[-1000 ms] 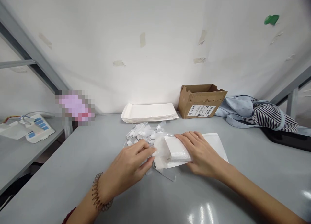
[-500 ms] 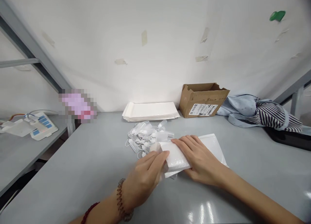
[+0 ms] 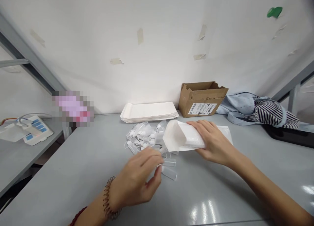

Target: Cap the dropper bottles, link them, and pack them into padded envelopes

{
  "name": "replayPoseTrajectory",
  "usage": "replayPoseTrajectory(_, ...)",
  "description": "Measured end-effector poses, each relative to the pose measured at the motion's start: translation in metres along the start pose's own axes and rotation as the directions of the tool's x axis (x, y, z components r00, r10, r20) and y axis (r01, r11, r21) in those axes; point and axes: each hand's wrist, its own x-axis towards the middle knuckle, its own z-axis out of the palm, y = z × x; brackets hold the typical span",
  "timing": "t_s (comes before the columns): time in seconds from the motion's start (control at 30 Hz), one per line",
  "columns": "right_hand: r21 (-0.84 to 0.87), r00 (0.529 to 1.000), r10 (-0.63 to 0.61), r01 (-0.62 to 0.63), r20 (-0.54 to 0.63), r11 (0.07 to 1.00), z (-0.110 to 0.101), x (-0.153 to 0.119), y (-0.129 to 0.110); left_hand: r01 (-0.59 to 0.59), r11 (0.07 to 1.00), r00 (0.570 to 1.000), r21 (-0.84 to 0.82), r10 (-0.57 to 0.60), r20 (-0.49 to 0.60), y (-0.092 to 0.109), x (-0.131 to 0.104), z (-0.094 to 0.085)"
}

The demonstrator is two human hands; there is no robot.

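My right hand (image 3: 213,142) grips a white padded envelope (image 3: 193,134), squeezed so that its mouth gapes toward the left. My left hand (image 3: 142,175) is at the near edge of a pile of small clear plastic pieces with white loops (image 3: 143,134). Its thumb and fingers are curled close together beside two clear pieces (image 3: 169,173); whether the fingertips pinch their loops is too small to tell. Behind the pile lies a stack of white envelopes (image 3: 152,111) against the wall.
An open cardboard box (image 3: 202,100) with a label stands at the back. Light blue and striped cloth (image 3: 270,111) lies on a black object (image 3: 289,134) at right. A white device with blue labels (image 3: 39,129) sits on the left side table.
My left hand has let go of the envelope and moved down and slightly left. The envelope is lifted and its mouth has opened. Two clear pieces now show by my left fingertips.
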Motion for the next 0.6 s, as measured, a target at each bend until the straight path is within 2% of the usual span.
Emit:
replayPoseTrajectory(0.03, -0.003, 1.000, 0.011, -0.011, 0.004, 1.000, -0.001, 0.000, 0.002, -0.011, 1.000, 0.991, 0.013, 0.010, 0.130, 0.000, 0.001, 0.002)
replayPoseTrajectory(0.1, -0.001, 1.000, 0.024, -0.024, 0.016, 1.000, -0.001, 0.000, 0.004, -0.066, 0.995, 0.942, 0.080, 0.036, 0.333, 0.002, 0.001, 0.008)
replayPoseTrajectory(0.17, 0.004, 0.999, 0.022, -0.022, 0.027, 1.000, 0.000, -0.001, 0.003, -0.122, 0.983, 0.893, 0.138, 0.048, 0.447, 0.004, -0.001, 0.016)
replayPoseTrajectory(0.27, 0.014, 0.999, 0.009, -0.010, 0.037, 1.000, 0.001, -0.001, 0.000, -0.141, 0.976, 0.841, 0.168, 0.029, 0.541, 0.008, -0.004, 0.024)
replayPoseTrajectory(0.33, 0.023, 0.999, -0.006, 0.005, 0.040, 1.000, 0.001, -0.001, -0.003, -0.126, 0.981, 0.831, 0.149, 0.022, 0.556, 0.010, -0.004, 0.025)
replayPoseTrajectory(0.4, 0.031, 0.999, -0.024, 0.023, 0.041, 0.999, 0.001, -0.001, -0.004, -0.070, 0.994, 0.849, 0.080, 0.018, 0.528, 0.011, -0.003, 0.023)
replayPoseTrajectory(0.5, 0.038, 0.998, -0.039, 0.037, 0.047, 0.999, 0.002, 0.000, -0.006, 0.067, 0.991, 0.911, -0.116, -0.013, 0.413, 0.011, 0.000, 0.012)
replayPoseTrajectory(0.6, 0.049, 0.997, -0.036, 0.033, 0.064, 0.998, 0.004, 0.000, -0.008, 0.238, 0.938, 0.946, -0.252, -0.165, 0.279, 0.009, 0.004, -0.003)
